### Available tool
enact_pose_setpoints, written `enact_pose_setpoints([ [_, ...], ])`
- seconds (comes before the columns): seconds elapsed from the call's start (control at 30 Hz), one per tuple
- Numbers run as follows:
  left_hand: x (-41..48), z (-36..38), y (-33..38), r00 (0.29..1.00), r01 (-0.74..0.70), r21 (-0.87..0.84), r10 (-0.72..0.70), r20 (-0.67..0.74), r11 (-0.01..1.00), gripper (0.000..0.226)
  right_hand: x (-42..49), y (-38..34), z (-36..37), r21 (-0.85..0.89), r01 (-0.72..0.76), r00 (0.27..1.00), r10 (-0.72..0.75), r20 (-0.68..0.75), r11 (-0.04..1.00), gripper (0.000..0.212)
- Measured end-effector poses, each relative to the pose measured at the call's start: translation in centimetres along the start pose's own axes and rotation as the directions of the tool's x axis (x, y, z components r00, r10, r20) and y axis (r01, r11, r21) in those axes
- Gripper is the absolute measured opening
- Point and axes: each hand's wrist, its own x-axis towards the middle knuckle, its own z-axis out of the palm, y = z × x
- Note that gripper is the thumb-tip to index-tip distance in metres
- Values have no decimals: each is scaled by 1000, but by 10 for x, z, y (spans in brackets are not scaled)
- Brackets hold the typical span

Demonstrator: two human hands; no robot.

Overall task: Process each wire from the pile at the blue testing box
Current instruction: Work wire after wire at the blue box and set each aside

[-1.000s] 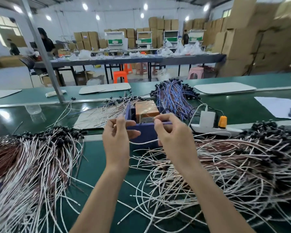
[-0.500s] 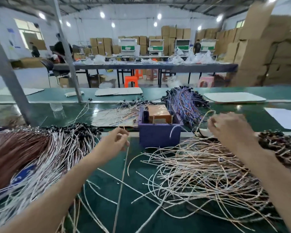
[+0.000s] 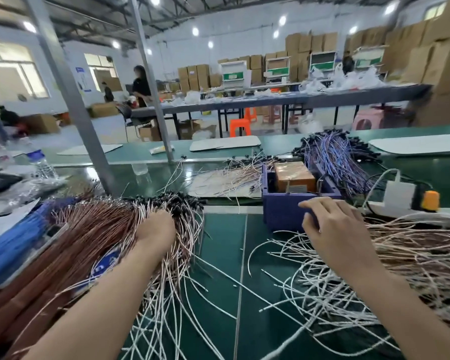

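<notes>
**Nothing legible on my feed**

I can read no text here. The blue label (image 3: 103, 265) under the left wire pile (image 3: 94, 229) carries blurred white marks. The wall poster (image 3: 81, 74) and the small sticker (image 3: 298, 188) on the brown block (image 3: 294, 175) in the blue testing box (image 3: 283, 214) are also too small to read.

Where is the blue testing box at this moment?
In the head view, the blue testing box sits right of centre, just ahead of the right hand and left of the white adapter.
</notes>
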Motion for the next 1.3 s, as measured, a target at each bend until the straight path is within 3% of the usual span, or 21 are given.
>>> enact_pose_setpoints([
  [0.13,-2,-6,6,992,84,-168,-98,-77,982,16,-9,-12,4,48,-2,1000,1,22,999,25],
  [0.2,-4,-16,8,977,132,-374,-184,-107,918,23,-12,-14,5,71,-25,998,21,51,997,26],
  [0.3,-10,-49,19,954,49,-792,-264,-144,608,22,-13,-15,6,173,-84,992,66,106,981,27],
  [0.37,-25,-75,38,947,-132,-897,-215,-240,421,17,-11,-19,3,386,-197,975,141,169,901,27],
  [0.4,-38,-87,50,941,-228,-901,-156,-302,369,13,-7,-23,0,515,-295,951,198,236,805,26],
  [0.47,-71,-101,78,914,-388,-860,20,-405,330,12,5,-38,-6,692,-519,854,270,445,502,29],
  [0.57,-120,-95,116,840,-513,-784,396,-372,351,6,21,-56,-11,711,-695,691,173,701,-106,60],
  [0.6,-132,-89,125,803,-540,-747,503,-319,388,3,23,-59,-12,670,-701,668,106,737,-243,65],
  [0.63,-141,-81,132,771,-559,-720,577,-269,412,4,23,-62,-14,634,-700,652,66,755,-330,63],
  [0.7,-148,-67,137,749,-546,-732,629,-209,407,5,21,-65,-13,607,-676,619,125,776,-418,48],
  [0.77,-147,-56,135,756,-486,-788,633,-163,377,3,18,-63,-8,638,-624,608,233,759,-452,34],
  [0.87,-137,-42,127,763,-458,-784,638,-104,419,7,17,-50,-5,716,-512,654,325,683,-475,24],
  [0.97,-124,-34,115,789,-342,-827,614,4,445,18,15,-33,-5,729,-408,671,361,648,-549,21],
  [1.03,-118,-34,111,782,-158,-915,612,113,371,22,16,-25,-5,717,-384,660,371,654,-581,21],
  [1.1,-115,-38,111,762,111,-977,616,200,181,23,16,-23,-5,719,-392,659,369,655,-574,21],
  [1.17,-115,-42,115,744,322,-946,625,238,-23,22,12,-23,-3,749,-428,676,370,637,-507,22],
  [1.2,-115,-43,118,749,355,-932,621,233,-77,21,10,-24,-2,774,-451,690,376,618,-444,23],
  [1.3,-116,-44,128,824,231,-973,536,185,-19,23,-1,-28,0,853,-491,763,385,519,-176,23],
])
